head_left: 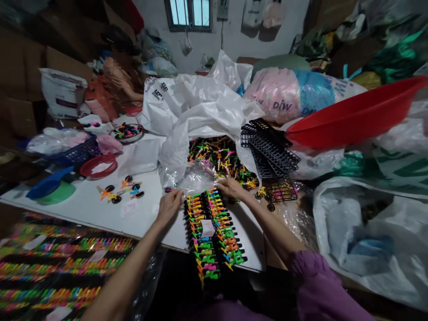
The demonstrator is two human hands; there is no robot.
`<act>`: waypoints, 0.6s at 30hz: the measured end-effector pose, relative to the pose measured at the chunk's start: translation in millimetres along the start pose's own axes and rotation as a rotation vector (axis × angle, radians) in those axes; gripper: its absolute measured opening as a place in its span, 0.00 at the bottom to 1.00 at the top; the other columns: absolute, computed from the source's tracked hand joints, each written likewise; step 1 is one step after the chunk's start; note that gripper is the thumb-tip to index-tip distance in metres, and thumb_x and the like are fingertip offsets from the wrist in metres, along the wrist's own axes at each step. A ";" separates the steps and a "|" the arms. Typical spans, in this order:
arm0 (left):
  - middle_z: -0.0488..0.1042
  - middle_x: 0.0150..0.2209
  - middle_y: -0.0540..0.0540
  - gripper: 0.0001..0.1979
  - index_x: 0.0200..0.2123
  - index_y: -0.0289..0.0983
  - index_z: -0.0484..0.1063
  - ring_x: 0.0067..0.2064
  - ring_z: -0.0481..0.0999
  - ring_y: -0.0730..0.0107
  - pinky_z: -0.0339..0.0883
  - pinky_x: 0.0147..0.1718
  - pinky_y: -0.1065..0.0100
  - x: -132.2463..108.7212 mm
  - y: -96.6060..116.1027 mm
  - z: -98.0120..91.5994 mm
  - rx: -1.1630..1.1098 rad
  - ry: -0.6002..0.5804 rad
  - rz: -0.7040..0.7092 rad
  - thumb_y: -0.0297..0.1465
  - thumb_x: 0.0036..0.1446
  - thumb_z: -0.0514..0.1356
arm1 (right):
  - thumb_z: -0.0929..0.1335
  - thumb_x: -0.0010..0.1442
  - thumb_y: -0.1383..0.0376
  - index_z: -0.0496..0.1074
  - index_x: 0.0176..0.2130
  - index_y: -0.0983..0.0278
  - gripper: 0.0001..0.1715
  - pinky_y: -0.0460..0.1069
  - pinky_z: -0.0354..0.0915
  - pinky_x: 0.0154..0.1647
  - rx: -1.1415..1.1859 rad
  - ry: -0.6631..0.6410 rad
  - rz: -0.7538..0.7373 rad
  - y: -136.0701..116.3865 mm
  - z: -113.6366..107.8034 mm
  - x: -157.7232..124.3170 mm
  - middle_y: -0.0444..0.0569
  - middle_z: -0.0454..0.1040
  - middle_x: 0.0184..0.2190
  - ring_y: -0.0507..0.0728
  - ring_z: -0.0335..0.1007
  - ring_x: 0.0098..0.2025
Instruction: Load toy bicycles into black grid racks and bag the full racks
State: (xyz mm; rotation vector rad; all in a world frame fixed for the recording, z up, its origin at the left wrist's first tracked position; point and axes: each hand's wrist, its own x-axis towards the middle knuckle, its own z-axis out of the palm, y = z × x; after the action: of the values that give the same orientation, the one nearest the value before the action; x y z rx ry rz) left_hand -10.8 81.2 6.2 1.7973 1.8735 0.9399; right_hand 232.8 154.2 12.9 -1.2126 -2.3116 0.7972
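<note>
Two rows of small multicoloured plastic toys (195, 240) in a dark rack lie before me, reaching past the table's front edge. A pale paper label (207, 228) rests on them. At their far end is a clear plastic bag (197, 176), crumpled and shiny. My left hand (170, 206) is closed on the bag's left edge, just left of the rows. My right hand (231, 189) pinches the bag at its right side, beside the far end of the right row; its fingertips partly hide the grip. Behind the bag, an open white sack (174, 156) spills loose colourful toys (224, 156).
Black plastic racks (270, 147) are stacked right of the sack, near a large red basin (354, 118). Left on the table (83, 203) are loose toy bikes (122, 189), a red basket (98, 167) and a green bowl (58, 194). Packed toys (67, 267) lie lower left. Another person (122, 76) sits back left.
</note>
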 end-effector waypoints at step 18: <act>0.73 0.40 0.43 0.13 0.39 0.38 0.69 0.43 0.71 0.60 0.63 0.45 0.61 -95.2 -40.1 39.4 -0.196 -0.133 -0.115 0.32 0.48 0.56 | 0.64 0.51 0.68 0.64 0.43 0.65 0.17 0.47 0.63 0.35 0.230 0.222 0.244 6.3 89.4 -112.3 0.47 0.69 0.34 0.53 0.65 0.33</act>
State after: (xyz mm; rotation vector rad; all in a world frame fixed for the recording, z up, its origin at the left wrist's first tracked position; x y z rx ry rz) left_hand -2.5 -2.2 -65.8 1.5796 1.7193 0.9056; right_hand 244.5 36.5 -68.7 -1.4148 -1.8634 0.9305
